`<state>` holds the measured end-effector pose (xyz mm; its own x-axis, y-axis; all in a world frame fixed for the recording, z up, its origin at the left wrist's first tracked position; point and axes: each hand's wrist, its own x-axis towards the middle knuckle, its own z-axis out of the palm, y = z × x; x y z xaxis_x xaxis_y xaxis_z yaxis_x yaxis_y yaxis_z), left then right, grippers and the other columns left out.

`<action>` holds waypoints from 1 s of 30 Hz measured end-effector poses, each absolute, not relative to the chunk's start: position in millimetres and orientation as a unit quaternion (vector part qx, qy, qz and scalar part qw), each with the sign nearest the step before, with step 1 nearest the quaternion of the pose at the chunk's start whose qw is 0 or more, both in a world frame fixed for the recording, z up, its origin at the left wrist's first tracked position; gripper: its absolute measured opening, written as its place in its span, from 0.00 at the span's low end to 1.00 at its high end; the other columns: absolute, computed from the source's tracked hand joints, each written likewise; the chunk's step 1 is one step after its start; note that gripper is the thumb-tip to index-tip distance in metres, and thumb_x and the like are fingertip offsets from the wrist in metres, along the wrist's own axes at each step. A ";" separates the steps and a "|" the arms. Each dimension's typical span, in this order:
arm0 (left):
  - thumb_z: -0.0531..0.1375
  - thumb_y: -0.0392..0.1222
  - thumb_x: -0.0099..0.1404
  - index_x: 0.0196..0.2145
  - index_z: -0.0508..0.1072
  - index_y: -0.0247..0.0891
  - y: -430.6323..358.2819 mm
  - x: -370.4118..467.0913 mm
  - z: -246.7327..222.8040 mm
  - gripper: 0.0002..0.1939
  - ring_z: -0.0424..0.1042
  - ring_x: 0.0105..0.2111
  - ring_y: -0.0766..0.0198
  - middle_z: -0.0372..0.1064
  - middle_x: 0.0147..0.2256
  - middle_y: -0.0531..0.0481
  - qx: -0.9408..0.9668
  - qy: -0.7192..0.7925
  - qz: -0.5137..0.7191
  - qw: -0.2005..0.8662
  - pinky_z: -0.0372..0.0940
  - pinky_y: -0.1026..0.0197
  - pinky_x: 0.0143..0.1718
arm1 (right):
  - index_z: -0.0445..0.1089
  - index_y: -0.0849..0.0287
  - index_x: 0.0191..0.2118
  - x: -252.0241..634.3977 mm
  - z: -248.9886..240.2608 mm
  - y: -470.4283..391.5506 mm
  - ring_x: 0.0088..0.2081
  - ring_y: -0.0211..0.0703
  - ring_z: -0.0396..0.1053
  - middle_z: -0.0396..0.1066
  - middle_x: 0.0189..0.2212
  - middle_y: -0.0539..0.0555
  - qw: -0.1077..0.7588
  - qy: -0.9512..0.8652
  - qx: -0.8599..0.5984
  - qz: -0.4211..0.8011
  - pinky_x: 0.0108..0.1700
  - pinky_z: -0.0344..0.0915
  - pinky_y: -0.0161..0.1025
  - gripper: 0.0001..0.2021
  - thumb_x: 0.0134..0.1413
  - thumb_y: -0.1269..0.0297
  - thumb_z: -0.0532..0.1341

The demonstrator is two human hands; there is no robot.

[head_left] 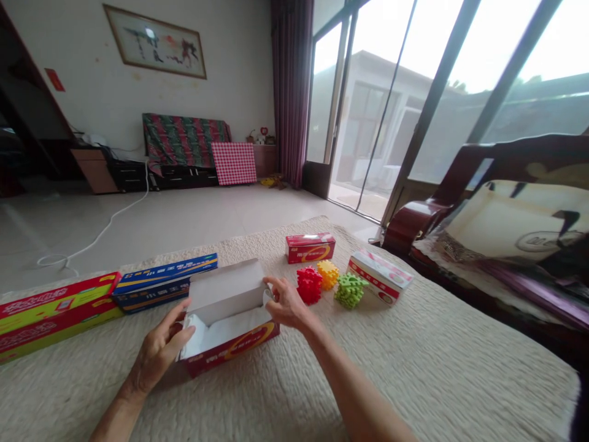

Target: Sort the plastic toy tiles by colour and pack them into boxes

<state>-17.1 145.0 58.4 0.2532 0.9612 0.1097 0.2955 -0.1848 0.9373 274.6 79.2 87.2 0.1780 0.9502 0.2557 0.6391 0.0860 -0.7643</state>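
Observation:
An oblong red cardboard box (230, 351) lies with its lid raised toward the back, and white lining material (237, 325) shows inside. My left hand (161, 350) grips the box's left end, thumb over the edge by the white material. At the right end, my right hand (286, 302) pinches the box by its side flap near the lid corner. Just right of that hand sit three spiky toy blocks: one red (309, 285), one yellow (327, 274) and one green (350, 290).
A small red box (310, 248) and a white-and-red box (381, 276) stand behind the blocks. To the left are a blue box (165, 282) and red-and-green boxes (59, 313). Everything rests on a quilted beige cover (437, 362). A dark wooden sofa (418, 215) flanks the right side.

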 end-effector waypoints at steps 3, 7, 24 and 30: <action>0.61 0.55 0.56 0.61 0.63 0.39 146.6 -17.8 57.9 0.37 0.74 0.33 0.58 0.73 0.38 0.50 0.693 0.482 0.382 0.375 0.71 0.60 0.34 | 0.69 0.55 0.53 277.9 82.4 82.1 0.30 0.35 0.63 0.62 0.33 0.48 0.424 -0.606 -0.636 0.222 0.36 0.63 0.34 0.29 0.41 0.75 0.58; 0.60 0.54 0.57 0.53 0.70 0.40 150.5 -20.2 64.8 0.28 0.73 0.35 0.59 0.70 0.48 0.45 0.767 0.470 0.388 0.199 0.72 0.57 0.39 | 0.69 0.57 0.54 279.0 80.9 82.5 0.30 0.36 0.62 0.62 0.34 0.49 0.435 -0.602 -0.630 0.228 0.34 0.63 0.34 0.29 0.41 0.75 0.57; 0.56 0.41 0.63 0.47 0.76 0.40 170.5 4.4 82.6 0.17 0.72 0.53 0.54 0.73 0.52 0.45 0.903 0.295 0.312 0.000 0.68 0.54 0.55 | 0.68 0.56 0.54 281.1 91.1 76.5 0.31 0.36 0.65 0.64 0.36 0.52 0.378 -0.635 -0.645 0.197 0.36 0.65 0.35 0.29 0.43 0.77 0.57; 0.53 0.37 0.61 0.45 0.77 0.41 173.5 -2.8 71.7 0.18 0.71 0.54 0.59 0.73 0.52 0.49 0.890 0.305 0.338 0.032 0.64 0.60 0.58 | 0.67 0.55 0.54 277.8 98.4 69.5 0.34 0.38 0.67 0.66 0.37 0.53 0.371 -0.638 -0.650 0.182 0.38 0.66 0.37 0.26 0.47 0.74 0.60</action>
<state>-2.8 173.5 71.7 0.5856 0.5638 0.5824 0.5207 -0.8123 0.2627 277.8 69.5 98.4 0.1193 0.9642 0.2367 0.6937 0.0896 -0.7147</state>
